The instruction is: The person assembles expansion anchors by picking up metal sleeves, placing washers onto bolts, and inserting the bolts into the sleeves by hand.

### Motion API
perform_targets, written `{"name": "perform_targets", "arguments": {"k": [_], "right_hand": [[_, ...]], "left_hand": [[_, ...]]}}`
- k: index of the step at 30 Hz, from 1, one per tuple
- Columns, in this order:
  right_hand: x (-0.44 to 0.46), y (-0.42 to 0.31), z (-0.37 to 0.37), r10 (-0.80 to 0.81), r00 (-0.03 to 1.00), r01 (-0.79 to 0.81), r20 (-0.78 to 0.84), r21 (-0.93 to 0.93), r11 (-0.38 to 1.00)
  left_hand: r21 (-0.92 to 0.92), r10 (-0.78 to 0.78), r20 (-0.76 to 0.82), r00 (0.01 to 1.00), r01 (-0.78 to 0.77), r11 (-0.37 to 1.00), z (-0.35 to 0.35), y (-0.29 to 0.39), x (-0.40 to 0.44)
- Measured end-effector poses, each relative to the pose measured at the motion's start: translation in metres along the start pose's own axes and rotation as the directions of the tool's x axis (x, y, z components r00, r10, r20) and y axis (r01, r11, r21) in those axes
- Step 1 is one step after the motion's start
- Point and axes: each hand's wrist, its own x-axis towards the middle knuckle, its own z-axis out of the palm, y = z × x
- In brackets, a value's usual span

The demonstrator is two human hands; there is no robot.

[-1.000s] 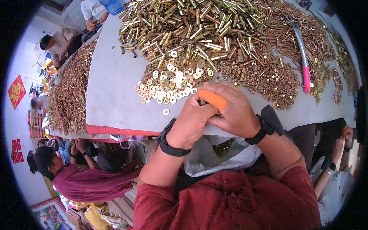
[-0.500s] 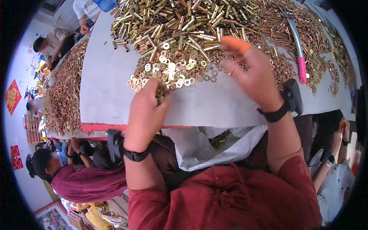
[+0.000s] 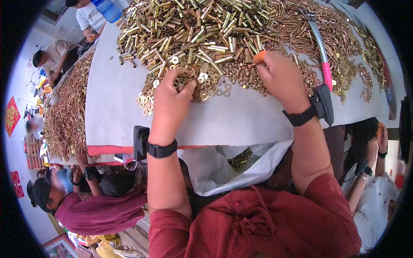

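Observation:
My left hand (image 3: 168, 101) is curled round a bunch of short brass tubes (image 3: 181, 80), their open ends facing up. It hovers over flat brass washers (image 3: 146, 98), covering part of them. My right hand (image 3: 285, 81), with an orange cover (image 3: 259, 57) on a fingertip, is closed at the edge of a heap of small brass nuts or rings (image 3: 241, 74). What its fingers grip, if anything, is hidden. Behind both hands rises a large pile of loose brass tubes (image 3: 189, 32).
Right of my right hand lies a tool with a pink handle (image 3: 327, 75) among thin coppery pieces (image 3: 292, 28). An open white sack (image 3: 211, 172) hangs at the table's (image 3: 228, 124) front edge. Co-workers sit left and right; another heap (image 3: 64, 116) lies left.
My left hand has moved forward over the washers with its tubes. My right hand has come down to the nuts or rings, and its fingers have closed. The view has shifted slightly.

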Motion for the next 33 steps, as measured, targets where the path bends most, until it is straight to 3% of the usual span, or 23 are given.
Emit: {"name": "perform_targets", "arguments": {"k": [3, 5, 10, 17, 19, 20, 21, 23, 24, 28, 31, 33], "right_hand": [[-0.004, -0.001, 0.005, -0.094, 0.995, 0.099, 0.045, -0.157, 0.983], [-0.005, -0.004, 0.008, -0.140, 0.988, 0.150, 0.064, -0.207, 0.967], [0.002, -0.004, 0.018, -0.021, 0.998, 0.027, 0.053, -0.115, 0.993], [0.009, -0.009, 0.031, -0.055, 0.993, 0.053, -0.101, -0.028, 0.998], [0.011, -0.021, 0.026, 0.186, 0.982, -0.182, 0.013, 0.291, 0.939], [0.011, -0.026, 0.025, 0.189, 0.980, -0.197, 0.062, 0.441, 0.876], [0.008, -0.032, 0.029, 0.185, 0.981, -0.194, 0.064, 0.445, 0.874], [0.002, -0.044, 0.041, 0.169, 0.966, -0.259, 0.196, 0.776, 0.575], [-0.004, -0.044, 0.051, 0.109, 0.969, -0.237, 0.222, 0.708, 0.665], [-0.019, -0.070, 0.060, 0.049, 0.972, -0.199, 0.231, 0.691, 0.695], [-0.020, -0.075, 0.057, 0.040, 0.962, -0.221, 0.272, 0.680, 0.699], [-0.021, -0.075, 0.054, -0.130, 0.954, -0.032, 0.271, 0.522, 0.852]], "left_hand": [[-0.062, -0.066, 0.063, 0.996, 0.070, 0.996, -0.005, 0.000, -0.008], [-0.364, -0.110, 0.170, 0.979, 0.166, 0.916, -0.004, -0.006, -0.013], [-0.542, -0.126, 0.230, 0.965, 0.235, 0.807, -0.007, -0.002, -0.010], [-0.676, -0.093, 0.253, 0.963, 0.245, 0.695, -0.004, -0.011, -0.004], [-0.731, -0.112, 0.287, 0.951, 0.293, 0.616, -0.006, -0.011, -0.005], [-0.764, -0.118, 0.289, 0.950, 0.303, 0.569, -0.006, -0.010, -0.006], [-0.764, -0.121, 0.284, 0.951, 0.301, 0.571, -0.006, -0.009, -0.007], [-0.791, -0.107, 0.308, 0.945, 0.317, 0.523, -0.007, -0.007, -0.010], [-0.781, -0.120, 0.328, 0.937, 0.340, 0.524, -0.007, -0.005, -0.011], [-0.682, -0.158, 0.381, 0.911, 0.392, 0.617, -0.001, -0.008, -0.018], [-0.677, -0.165, 0.417, 0.894, 0.426, 0.600, -0.007, -0.006, -0.018], [-0.642, -0.169, 0.416, 0.893, 0.420, 0.641, -0.006, 0.000, -0.021]]}}
